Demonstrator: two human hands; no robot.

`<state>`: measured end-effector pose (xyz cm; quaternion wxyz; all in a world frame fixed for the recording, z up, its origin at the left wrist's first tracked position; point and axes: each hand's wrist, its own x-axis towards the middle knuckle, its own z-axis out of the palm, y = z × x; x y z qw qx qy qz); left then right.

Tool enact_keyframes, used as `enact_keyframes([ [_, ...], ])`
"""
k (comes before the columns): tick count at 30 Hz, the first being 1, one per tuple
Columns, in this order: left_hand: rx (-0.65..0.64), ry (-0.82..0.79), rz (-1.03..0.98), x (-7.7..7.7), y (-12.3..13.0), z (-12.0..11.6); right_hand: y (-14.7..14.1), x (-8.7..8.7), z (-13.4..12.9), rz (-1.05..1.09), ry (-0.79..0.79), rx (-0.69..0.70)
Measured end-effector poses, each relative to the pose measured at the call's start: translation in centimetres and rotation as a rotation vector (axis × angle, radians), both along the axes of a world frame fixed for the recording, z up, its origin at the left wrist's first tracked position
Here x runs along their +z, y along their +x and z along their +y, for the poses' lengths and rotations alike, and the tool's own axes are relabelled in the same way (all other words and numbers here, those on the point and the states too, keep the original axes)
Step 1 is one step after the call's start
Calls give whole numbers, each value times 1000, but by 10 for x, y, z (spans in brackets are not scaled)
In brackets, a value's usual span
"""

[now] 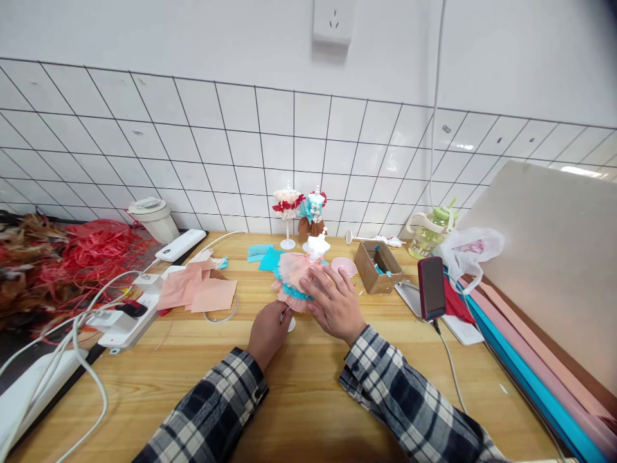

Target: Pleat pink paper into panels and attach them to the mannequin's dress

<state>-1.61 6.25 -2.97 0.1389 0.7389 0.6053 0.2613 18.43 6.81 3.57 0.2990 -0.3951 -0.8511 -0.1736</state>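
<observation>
A small white mannequin (318, 245) leans away to the upper right, dressed in a ruffled peach and blue paper skirt (292, 273). My left hand (270, 331) is closed around the mannequin's stand below the skirt; part of the round white base (291, 324) shows beside the fingers. My right hand (335, 303) lies on the right side of the skirt with its fingers spread. Blue paper pieces (270, 258) lie just behind the skirt.
Two dressed mannequins (288, 209) stand at the back. A pink dish (343, 266), a cardboard box (378, 273) and an upright phone (432, 289) are at the right. Peach paper sheets (212, 294), a power strip (128, 325) and cables are at the left.
</observation>
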Motion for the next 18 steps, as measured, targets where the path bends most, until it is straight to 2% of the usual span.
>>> enact_keyframes([
  [7,-68,17,9,1,0,-1,-11,4,2,-9,-71,-95],
  [18,-75,26,4,2,0,-1,-13,4,4,-15,-88,-94],
])
